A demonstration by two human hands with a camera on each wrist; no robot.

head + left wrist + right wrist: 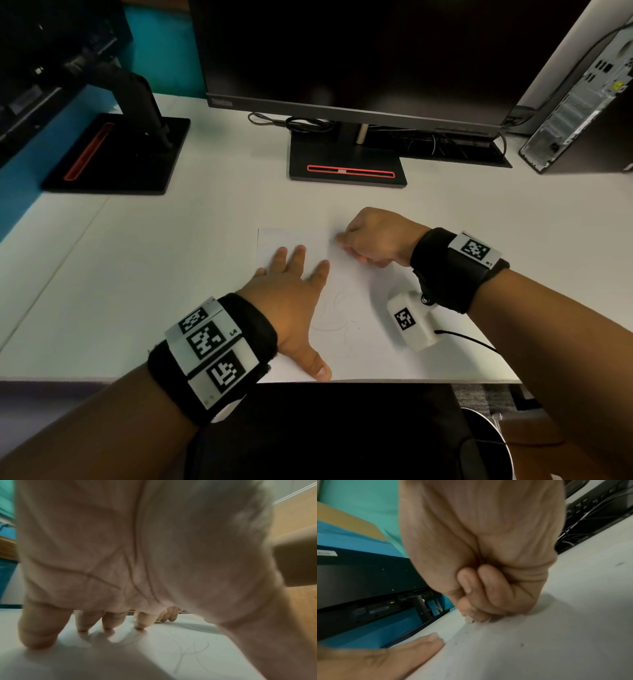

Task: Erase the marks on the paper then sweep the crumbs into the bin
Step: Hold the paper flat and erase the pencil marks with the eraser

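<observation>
Two hands work at the lower middle of the head view. Nearest, the left hand (291,291) lies flat with fingers spread straight, pressing the paper (359,301) onto the white worktop (154,274). Faint pencil marks (334,318) curl just right of its thumb. Beyond, at mid-frame, the right hand (373,240) is curled tight, its fingertips pinching a small pale eraser (469,620) against the paper's far part. A bin (486,431) rim shows at lower right, below the worktop edge. Farthest, a monitor (359,54) stands top centre.
</observation>
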